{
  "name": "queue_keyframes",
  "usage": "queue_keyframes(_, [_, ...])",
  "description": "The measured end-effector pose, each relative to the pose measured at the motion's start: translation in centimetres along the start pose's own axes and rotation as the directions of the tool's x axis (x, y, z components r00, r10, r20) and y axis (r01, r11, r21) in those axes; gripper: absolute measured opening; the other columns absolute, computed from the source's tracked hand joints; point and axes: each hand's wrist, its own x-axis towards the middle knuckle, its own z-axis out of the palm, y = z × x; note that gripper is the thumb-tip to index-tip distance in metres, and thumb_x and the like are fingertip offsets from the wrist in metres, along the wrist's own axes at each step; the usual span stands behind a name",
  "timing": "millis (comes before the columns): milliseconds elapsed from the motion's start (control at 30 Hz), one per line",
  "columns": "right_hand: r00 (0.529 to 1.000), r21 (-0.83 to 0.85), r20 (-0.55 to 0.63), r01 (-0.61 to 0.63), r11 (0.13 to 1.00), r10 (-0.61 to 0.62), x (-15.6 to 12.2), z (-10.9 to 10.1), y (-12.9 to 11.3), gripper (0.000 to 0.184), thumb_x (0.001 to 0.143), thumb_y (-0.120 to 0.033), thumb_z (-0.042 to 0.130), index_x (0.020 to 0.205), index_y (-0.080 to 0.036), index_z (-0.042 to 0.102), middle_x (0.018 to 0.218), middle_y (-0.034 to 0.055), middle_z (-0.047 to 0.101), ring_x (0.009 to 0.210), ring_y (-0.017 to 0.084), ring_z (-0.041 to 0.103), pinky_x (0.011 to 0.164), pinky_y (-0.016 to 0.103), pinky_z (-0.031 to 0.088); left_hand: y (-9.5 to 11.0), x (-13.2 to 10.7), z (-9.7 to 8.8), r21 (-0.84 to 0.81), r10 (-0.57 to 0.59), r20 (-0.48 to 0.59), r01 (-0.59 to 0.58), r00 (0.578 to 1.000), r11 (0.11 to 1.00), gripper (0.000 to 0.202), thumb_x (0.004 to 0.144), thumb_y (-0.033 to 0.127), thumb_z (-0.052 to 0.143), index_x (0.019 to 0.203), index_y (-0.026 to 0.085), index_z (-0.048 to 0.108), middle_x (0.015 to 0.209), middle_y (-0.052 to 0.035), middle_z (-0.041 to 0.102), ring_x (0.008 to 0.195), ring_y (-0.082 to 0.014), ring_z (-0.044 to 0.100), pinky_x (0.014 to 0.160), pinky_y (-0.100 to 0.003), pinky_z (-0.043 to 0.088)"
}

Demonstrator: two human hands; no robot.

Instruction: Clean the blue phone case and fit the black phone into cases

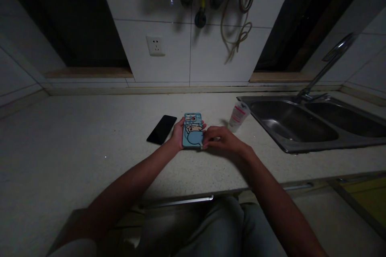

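Note:
A phone in a blue cartoon case (pixel 192 129) lies back-up on the pale speckled counter (pixel 90 136). My left hand (pixel 177 133) grips its left edge, thumb and fingers wrapped round it. My right hand (pixel 221 138) rests at its right edge, fingertips curled against the case. A bare black phone (pixel 162 129) lies flat just left of my left hand.
A small white bottle with a red label (pixel 238 116) stands right of the phone. A steel double sink (pixel 304 122) with a tap (pixel 327 62) fills the right side. A wall socket (pixel 155 45) and hanging hoses (pixel 238 16) are on the back wall.

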Motion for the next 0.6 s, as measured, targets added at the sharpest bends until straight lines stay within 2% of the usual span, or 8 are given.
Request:
queue_keyframes(100, [0.990,-0.002,-0.122,-0.074,0.997,0.073,-0.3,-0.3,0.5,0.019,0.089,-0.038,0.068,0.083,-0.022,0.076,0.080,0.0038,0.071,0.076,0.017,0.063,0.072,0.032,0.049,0.5,-0.3,0.2,0.013,0.002,0.039,-0.003,0.999,1.000,0.056,0.095,0.044,0.032,0.128,0.008,0.060,0.106,-0.0193,0.073,0.093,-0.0315,0.071,0.083,-0.051,0.055])
queue_keyframes(167, [0.959,0.011,-0.254,-0.126,0.992,0.125,-0.2,-0.2,0.8,0.020,0.088,-0.039,0.069,0.080,-0.020,0.072,0.078,0.0029,0.068,0.072,0.015,0.060,0.066,0.029,0.047,1.0,-0.5,0.5,0.050,0.034,0.058,-0.037,0.998,0.998,0.052,0.093,0.040,0.034,0.124,0.008,0.062,0.101,-0.0179,0.073,0.090,-0.0310,0.071,0.081,-0.050,0.055])
queue_keyframes(267, [0.870,0.164,-0.439,-0.167,0.972,0.224,0.2,0.4,1.0,0.024,0.087,-0.043,0.068,0.079,-0.021,0.062,0.077,0.0003,0.064,0.067,0.013,0.059,0.060,0.026,0.046,1.4,-0.6,0.9,0.167,0.057,0.075,-0.069,0.996,0.984,0.043,0.092,0.035,0.039,0.113,0.009,0.066,0.090,-0.0146,0.074,0.082,-0.0276,0.072,0.075,-0.043,0.056])
queue_keyframes(367, [0.778,0.407,-0.512,-0.154,0.900,0.364,0.7,0.7,0.9,0.033,0.085,-0.053,0.066,0.085,-0.024,0.051,0.073,-0.0034,0.063,0.055,0.012,0.061,0.049,0.025,0.046,1.0,-0.6,1.1,0.379,0.110,0.042,-0.118,0.993,0.918,0.036,0.089,0.040,0.050,0.103,0.011,0.067,0.085,-0.0118,0.072,0.077,-0.0240,0.070,0.070,-0.035,0.055])
queue_keyframes(433, [0.735,0.502,-0.511,-0.164,0.849,0.445,0.8,0.7,0.9,0.038,0.082,-0.058,0.066,0.088,-0.026,0.045,0.062,-0.0077,0.059,0.044,0.013,0.058,0.042,0.024,0.044,0.3,-0.8,1.0,0.594,0.284,-0.025,-0.214,0.959,0.776,0.038,0.084,0.046,0.062,0.105,0.014,0.066,0.092,-0.0110,0.071,0.084,-0.0235,0.069,0.074,-0.033,0.053])
queue_keyframes(467, [0.716,0.524,-0.510,-0.180,0.833,0.476,0.8,0.6,0.9,0.040,0.081,-0.059,0.066,0.088,-0.027,0.044,0.056,-0.0096,0.056,0.040,0.013,0.056,0.039,0.024,0.043,0.0,-0.9,1.0,0.714,0.400,-0.041,-0.253,0.916,0.652,0.043,0.080,0.046,0.068,0.109,0.015,0.064,0.100,-0.0113,0.070,0.091,-0.0239,0.068,0.079,-0.033,0.052])
queue_keyframes(533, [0.679,0.535,-0.522,-0.211,0.818,0.516,0.8,0.4,0.9,0.041,0.079,-0.060,0.068,0.087,-0.027,0.045,0.050,-0.0111,0.053,0.035,0.012,0.051,0.035,0.022,0.039,-0.6,-1.3,0.9,0.905,0.572,0.017,-0.256,0.820,0.341,0.058,0.072,0.045,0.077,0.119,0.016,0.060,0.117,-0.0139,0.065,0.105,-0.0261,0.064,0.091,-0.036,0.049])
queue_keyframes(600, [0.636,0.532,-0.545,-0.242,0.812,0.546,0.8,0.4,1.0,0.040,0.077,-0.058,0.070,0.086,-0.025,0.048,0.050,-0.0105,0.053,0.034,0.010,0.046,0.033,0.021,0.034,-1.1,-1.8,0.8,0.979,0.612,0.141,-0.200,0.778,0.029,0.067,0.069,0.043,0.080,0.125,0.015,0.057,0.127,-0.0169,0.059,0.115,-0.0291,0.059,0.099,-0.040,0.044])
